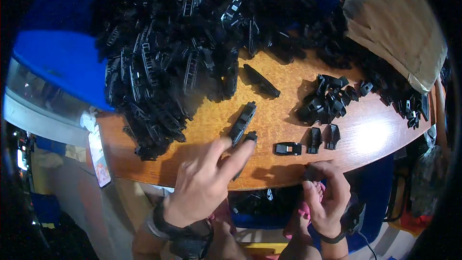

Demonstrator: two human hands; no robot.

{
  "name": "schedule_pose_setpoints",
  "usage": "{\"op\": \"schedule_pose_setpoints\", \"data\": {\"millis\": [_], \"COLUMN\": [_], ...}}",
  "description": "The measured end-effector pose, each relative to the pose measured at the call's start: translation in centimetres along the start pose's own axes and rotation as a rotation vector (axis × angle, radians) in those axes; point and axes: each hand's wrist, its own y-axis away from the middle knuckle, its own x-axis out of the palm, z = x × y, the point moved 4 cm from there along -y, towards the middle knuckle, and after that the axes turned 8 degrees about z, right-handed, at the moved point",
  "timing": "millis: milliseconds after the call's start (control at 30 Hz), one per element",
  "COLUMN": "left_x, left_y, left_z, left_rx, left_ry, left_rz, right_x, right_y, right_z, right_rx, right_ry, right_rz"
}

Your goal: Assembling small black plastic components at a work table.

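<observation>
My left hand (199, 183) is stretched over the table with its fingers apart, slightly blurred. Its fingertips are beside a long black plastic part (243, 123) and over a second long black part (251, 137), partly hidden beneath the fingers; whether they touch cannot be made out. My right hand (331, 195) is closed in a pinch at the table's front edge, holding a small black plastic piece (309, 172), mostly covered by the fingers. Just beyond it, three short black clip-like pieces (288, 149) sit in a row.
A big heap of long black plastic parts (163, 67) covers the far left of the wooden table (216, 115). One long part (261, 81) lies apart from it. A smaller pile of short black pieces (329, 98) is at right, near a brown paper sack (397, 29). A phone (99, 156) rests at the left edge.
</observation>
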Motion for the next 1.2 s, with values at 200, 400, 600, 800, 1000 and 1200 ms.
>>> {"op": "schedule_pose_setpoints", "data": {"millis": [200, 400, 600, 800, 1000, 1200], "left_x": [1.6, 2.5, 2.1, 3.5, 1.6, 1.6], "left_y": [-2.0, -2.4, -2.9, -3.1, -1.6, -4.5], "left_z": [-1.7, -1.1, -0.8, -1.5, -0.7, 2.0], "left_rx": [0.268, 0.208, 0.241, 0.283, 0.257, -0.058], "left_ry": [0.239, 0.443, 0.497, 0.512, 0.742, 0.335], "left_rz": [0.073, 0.037, 0.082, 0.093, 0.147, -0.161], "right_x": [-0.7, -0.3, -0.5, 0.4, -0.2, 1.2], "right_y": [0.7, 0.3, -1.0, -1.4, -0.2, -3.9], "right_z": [-0.4, 0.0, -1.1, -0.5, 0.5, 0.4], "right_rx": [0.150, 0.179, 0.129, 0.041, -0.080, -0.180], "right_ry": [0.004, 0.133, 0.057, 0.164, 0.113, 0.340], "right_rz": [-0.028, 0.058, 0.128, 0.169, 0.465, 0.164]}}
